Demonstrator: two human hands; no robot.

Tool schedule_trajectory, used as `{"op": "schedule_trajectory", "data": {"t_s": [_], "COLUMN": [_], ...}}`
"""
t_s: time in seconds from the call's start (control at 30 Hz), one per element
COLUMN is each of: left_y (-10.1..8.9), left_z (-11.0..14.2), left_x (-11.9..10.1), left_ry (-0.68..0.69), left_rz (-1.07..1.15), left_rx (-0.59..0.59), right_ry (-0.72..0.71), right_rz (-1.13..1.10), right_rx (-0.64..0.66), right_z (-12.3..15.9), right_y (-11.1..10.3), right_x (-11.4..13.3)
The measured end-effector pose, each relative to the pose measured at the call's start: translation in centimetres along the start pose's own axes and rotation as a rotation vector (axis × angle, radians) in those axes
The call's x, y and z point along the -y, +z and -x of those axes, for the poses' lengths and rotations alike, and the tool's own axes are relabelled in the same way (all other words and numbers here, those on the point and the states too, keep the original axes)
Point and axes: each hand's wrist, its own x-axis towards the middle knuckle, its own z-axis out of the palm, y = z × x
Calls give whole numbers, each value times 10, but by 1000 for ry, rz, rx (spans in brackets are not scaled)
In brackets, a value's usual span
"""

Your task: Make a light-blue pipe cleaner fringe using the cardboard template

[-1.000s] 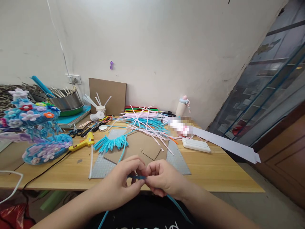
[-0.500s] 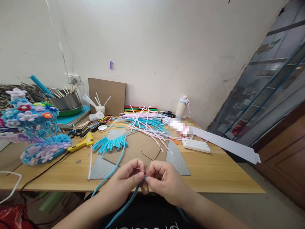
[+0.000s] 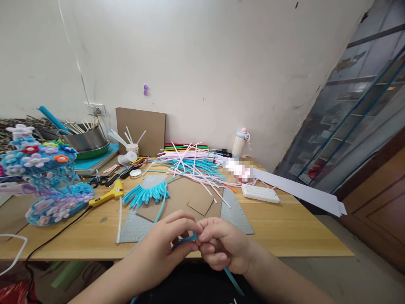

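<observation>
Blue pipe cleaner (image 3: pixel 186 240) runs through both hands just in front of the table edge. My left hand (image 3: pixel 172 236) pinches it between thumb and fingers. My right hand (image 3: pixel 220 242) is curled closed against the left fingertips, and a blue end hangs out below it. Part of the strand is hidden inside the fingers. Beyond the hands lies a bunch of looped turquoise pipe cleaners (image 3: pixel 147 194), with a strand leading toward my left arm. It rests on brown cardboard (image 3: pixel 180 202) over a grey cutting mat (image 3: pixel 238 219).
A yellow glue gun (image 3: pixel 110 194) with a black cord lies left, near a blue flowered pipe-cleaner craft (image 3: pixel 60 207) and scissors (image 3: pixel 98 179). Pink and blue pipe cleaners (image 3: pixel 193 162) pile at the back. A white box (image 3: pixel 260 193) and a bottle (image 3: pixel 239 143) stand right.
My right hand has turned and curled its fingers inward, and the blue end now hangs below it. My left hand has shifted slightly right, its thumb lower; the strand below it has moved up.
</observation>
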Motion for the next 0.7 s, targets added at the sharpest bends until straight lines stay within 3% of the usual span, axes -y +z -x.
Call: {"op": "schedule_trajectory", "data": {"t_s": [0.17,0.33,0.43,0.53,0.7], "left_y": [-1,1,1,0,-5], "left_z": [2,8,10,11,9], "left_x": [9,17,19,18,13], "left_ry": [75,154,226,285,403], "left_rz": [-155,-325,-429,-513,-716], "left_rx": [-61,-113,-93,-94,-107], "right_ry": [87,44,33,129,250], "right_rz": [-94,-91,-103,-143,-186], "right_rx": [26,-5,78,193,255], "right_z": [1,3,1,-2,-2], "right_y": [-2,-1,-5,-12,-19], "right_x": [1,-4,-7,-8,-9]}}
